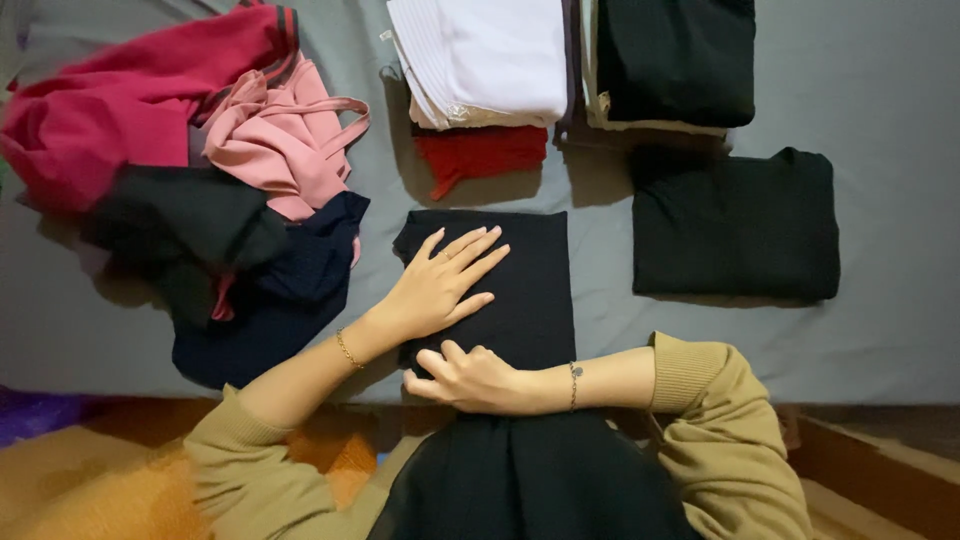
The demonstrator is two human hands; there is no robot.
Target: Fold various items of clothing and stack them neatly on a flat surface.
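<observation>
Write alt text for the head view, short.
Two bare hands press on a black garment on a grey sheet: left hand flat on top, right hand curled at its near edge. A loose clothes heap lies left; folded stacks and a folded black top lie beyond and right.

— What's on the grey bed sheet [880,150]?

— A folded black cloth [520,290] in the middle. Left of it, a heap of loose clothes [190,170]. Right of it, a folded black top [735,225]. Beyond it, a white-and-red stack [480,80] and a black stack [670,65].
</observation>
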